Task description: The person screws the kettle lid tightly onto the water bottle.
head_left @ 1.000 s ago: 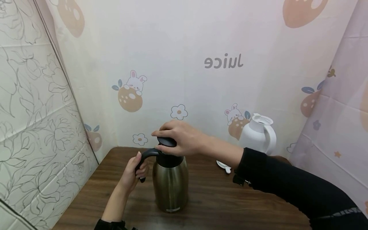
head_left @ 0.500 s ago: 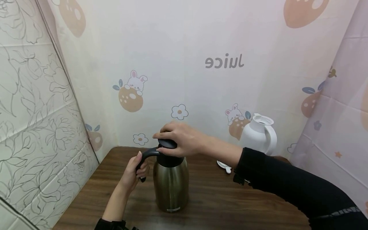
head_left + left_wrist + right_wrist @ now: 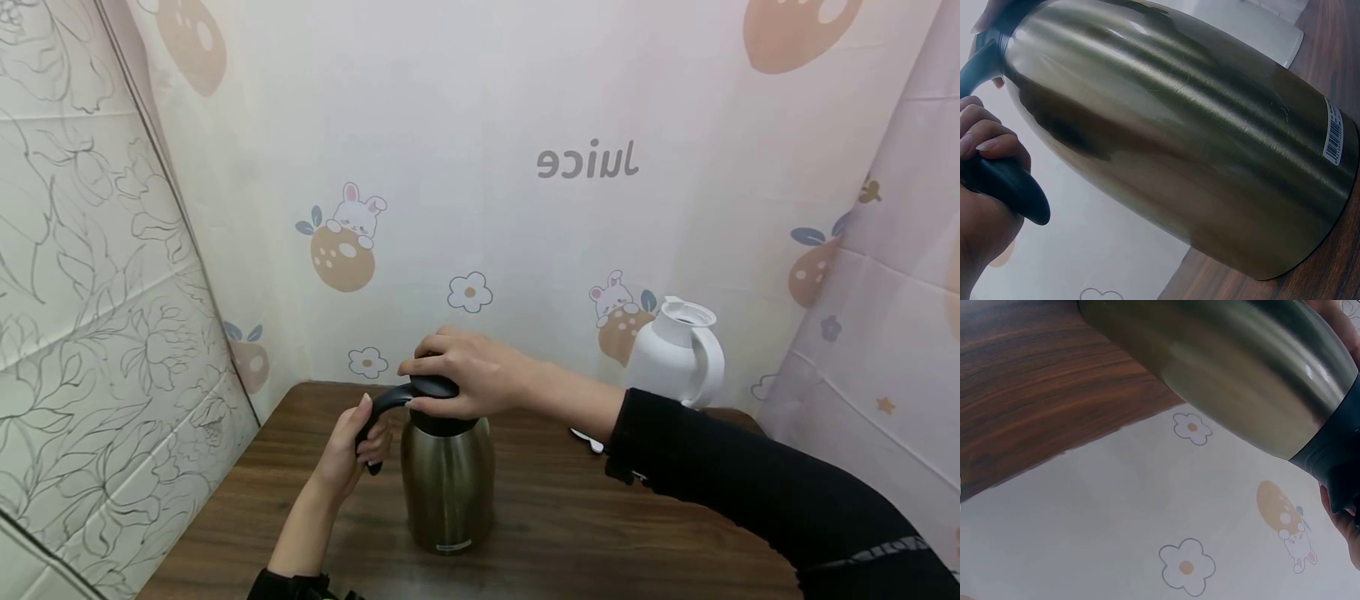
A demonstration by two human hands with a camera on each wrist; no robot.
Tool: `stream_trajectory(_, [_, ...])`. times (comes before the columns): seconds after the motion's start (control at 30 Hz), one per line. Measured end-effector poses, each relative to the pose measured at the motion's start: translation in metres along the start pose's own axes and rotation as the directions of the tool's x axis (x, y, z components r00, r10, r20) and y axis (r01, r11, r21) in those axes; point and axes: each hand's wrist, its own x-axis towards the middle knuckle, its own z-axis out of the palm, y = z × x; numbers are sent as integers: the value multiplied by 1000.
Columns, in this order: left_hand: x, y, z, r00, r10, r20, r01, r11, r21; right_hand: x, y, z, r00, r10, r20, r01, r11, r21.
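Note:
A gold-brown metal thermos jug [image 3: 448,492] stands upright on the table, with a black collar and a black curved handle [image 3: 384,402]. My left hand [image 3: 343,454] grips that handle, fingers wrapped round it and thumb up along its top. Over the mouth, my right hand [image 3: 476,372] holds the black lid [image 3: 433,386] between thumb and fingers, low at the collar. In the left wrist view the jug's body [image 3: 1172,137] fills most of the picture, with a barcode label [image 3: 1334,132] near its base. The right wrist view shows the jug's other side [image 3: 1241,375].
A white jug [image 3: 667,354] without a cover on its mouth stands at the back right. A small white piece [image 3: 592,442] lies on the wooden table [image 3: 600,533], partly hidden by my right forearm. Printed curtains [image 3: 480,208] hang behind and at both sides.
My right hand and the black lid have come down a little, and the lid now sits lower over the collar. The left hand keeps its grip on the handle.

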Motion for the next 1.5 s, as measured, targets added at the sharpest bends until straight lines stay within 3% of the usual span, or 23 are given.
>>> stream_trajectory(0.23, [0,0,2,999,27,19,-27,1000,-5,-1,-1,0,1000,-21,-7,21,999,-31])
stream_trajectory(0.47, [-1,-1,1,1000,10,2,-10,1000,7,0,-2,1,1000,-26,-14,25,998,-59])
stream_trajectory(0.73, [-1,-1,1,1000,5,-5,-5,1000,11,1,-8,2,999,27,-21,-29,995,-96])
stream_trajectory(0.9, [-1,0,1,1000,7,-7,-7,1000,13,2,-15,2,995,100,-25,-102,987,-127])
stream_trajectory(1.03, [-2,0,1,1000,-5,-11,5,1000,10,2,-24,3,981,193,-29,-195,966,-171])
stream_trajectory(1.23, [-2,0,2,1000,-7,-10,7,1000,5,6,-37,5,939,342,-41,-341,911,-231])
stream_trajectory(1.37, [-2,1,2,1000,-9,-14,9,1000,9,8,-42,5,919,393,-38,-389,885,-256])
stream_trajectory(1.5, [-2,1,2,999,-20,-26,20,1000,12,8,-43,2,910,414,2,-401,884,-241])
